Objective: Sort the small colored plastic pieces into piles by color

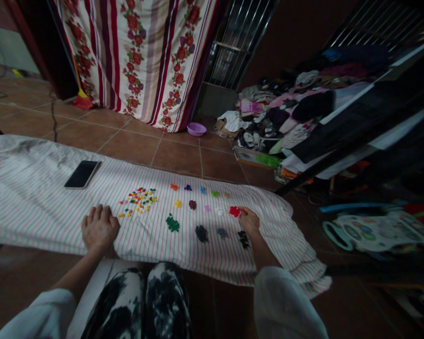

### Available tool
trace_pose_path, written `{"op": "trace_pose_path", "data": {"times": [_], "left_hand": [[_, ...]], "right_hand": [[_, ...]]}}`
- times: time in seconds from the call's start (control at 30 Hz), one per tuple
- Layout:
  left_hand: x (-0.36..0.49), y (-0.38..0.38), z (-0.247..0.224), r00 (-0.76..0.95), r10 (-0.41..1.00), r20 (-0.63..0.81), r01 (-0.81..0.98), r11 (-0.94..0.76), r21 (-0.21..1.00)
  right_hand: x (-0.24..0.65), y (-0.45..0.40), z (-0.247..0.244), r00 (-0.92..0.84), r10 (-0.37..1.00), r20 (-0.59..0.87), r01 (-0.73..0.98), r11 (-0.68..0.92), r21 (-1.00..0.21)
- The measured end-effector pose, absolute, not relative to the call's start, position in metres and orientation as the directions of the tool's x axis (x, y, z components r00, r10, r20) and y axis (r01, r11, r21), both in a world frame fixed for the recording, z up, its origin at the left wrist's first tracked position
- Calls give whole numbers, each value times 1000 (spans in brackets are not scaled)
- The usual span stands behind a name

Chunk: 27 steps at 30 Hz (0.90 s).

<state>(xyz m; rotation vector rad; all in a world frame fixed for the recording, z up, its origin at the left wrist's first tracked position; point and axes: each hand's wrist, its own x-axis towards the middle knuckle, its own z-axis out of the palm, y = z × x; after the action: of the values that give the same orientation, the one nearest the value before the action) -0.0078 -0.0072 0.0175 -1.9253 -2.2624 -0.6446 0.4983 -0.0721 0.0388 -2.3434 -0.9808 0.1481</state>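
My right hand (250,222) reaches to a small pile of red beads (234,211), thumb and fingertips pinched together at its edge; what they hold, if anything, is hidden. My left hand (99,228) lies palm down on the striped cloth (137,240), fingers stretched out. Just right of it spreads a mixed heap of multicoloured beads (141,200). Small single-colour piles sit in rough rows between the hands, among them green beads (172,223), dark grey beads (201,233), yellow beads (177,203) and brown beads (192,205). Black beads (243,239) lie beneath my right wrist.
A phone (82,174) lies on the cloth at the left. Beyond are the tiled floor (141,143), a purple basin (197,129), a floral curtain (137,61) and heaped clothes (279,108). A white plastic toy panel (378,230) is at the right.
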Motion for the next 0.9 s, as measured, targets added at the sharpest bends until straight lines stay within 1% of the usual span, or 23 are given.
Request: {"op": "trace_pose_path", "data": {"times": [0.1,0.2,0.33,0.43,0.57,0.63,0.8,0.9], "left_hand": [[-7,-7,16,-202,910,363,964,118,240],[-8,-5,13,-203,908,366,964,119,237],[-10,-4,12,-179,910,375,970,99,224],[-9,-4,12,-180,904,388,970,97,224],[-9,-5,12,-192,896,400,964,96,248],[-9,-5,11,-193,895,403,961,89,261],[-10,-6,11,-200,894,400,953,82,291],[-11,-6,11,-203,898,390,952,88,293]], "right_hand": [[499,-72,41,727,674,128,619,-563,-548],[495,-66,45,720,670,179,648,-557,-520],[477,-50,51,657,712,247,709,-474,-522],[451,-35,52,570,760,313,756,-336,-561],[403,-11,53,367,835,411,817,-77,-572],[373,3,53,275,867,415,818,16,-576],[296,36,49,52,930,363,807,175,-565],[253,52,45,-93,933,347,819,270,-507]]}}
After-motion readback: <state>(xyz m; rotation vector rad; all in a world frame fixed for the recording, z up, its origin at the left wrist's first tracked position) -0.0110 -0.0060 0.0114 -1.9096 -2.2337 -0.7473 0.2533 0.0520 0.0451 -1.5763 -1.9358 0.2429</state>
